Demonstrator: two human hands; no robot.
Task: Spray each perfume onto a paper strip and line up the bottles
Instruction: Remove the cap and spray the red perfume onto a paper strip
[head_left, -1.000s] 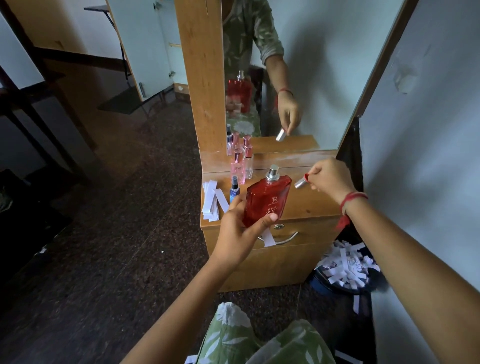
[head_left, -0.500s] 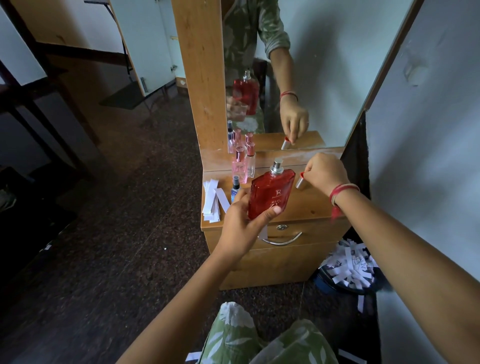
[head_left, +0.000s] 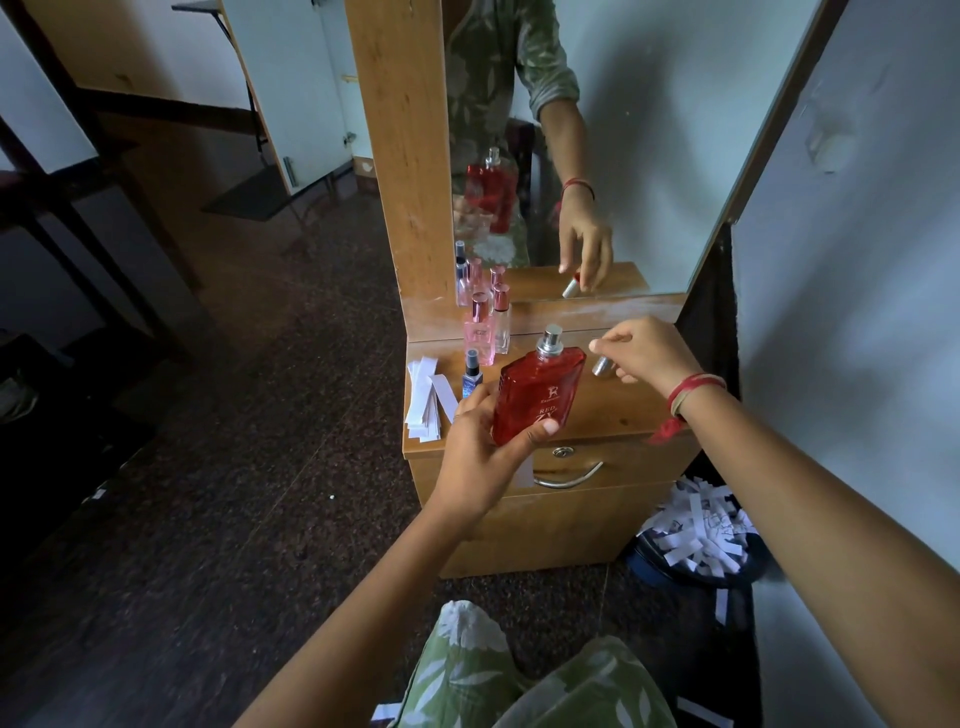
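Wooden dresser top (head_left: 613, 410); uncapped red bottle (head_left: 537, 397), silver sprayer, tilted in left hand (head_left: 480, 457).

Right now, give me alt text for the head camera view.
A left hand holds an uncapped red perfume bottle over a wooden dresser, while the right hand sets its silver cap down. Small bottles and paper strips sit at left.

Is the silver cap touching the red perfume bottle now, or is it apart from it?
Apart. The head view shows the silver cap at the right hand, to the right of the red perfume bottle, with bare wood visible between them. The left hand holds the bottle.
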